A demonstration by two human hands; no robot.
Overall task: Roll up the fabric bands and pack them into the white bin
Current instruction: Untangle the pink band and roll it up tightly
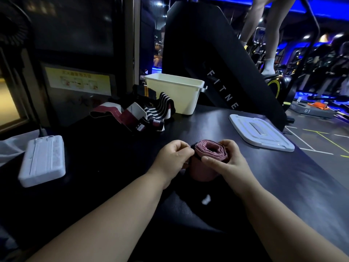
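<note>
A pink fabric band point(209, 151), wound into a loose roll, stands on end on the dark table between my hands. My right hand point(225, 161) wraps round the roll's right side, its thumb lying across the front. My left hand point(173, 157) pinches the band's dark edge at the roll's left side. Beyond them, a heap of unrolled bands point(139, 114) in maroon, white and black stripes lies at the back of the table. The white bin point(177, 91) stands open just behind and to the right of that heap; its inside is hidden from here.
The bin's white lid point(260, 132) lies flat at the table's right edge. A white ribbed box point(43, 160) sits at the left, with a black cable rising behind it. A black fitness machine stands behind the bin, and a person's legs show on it.
</note>
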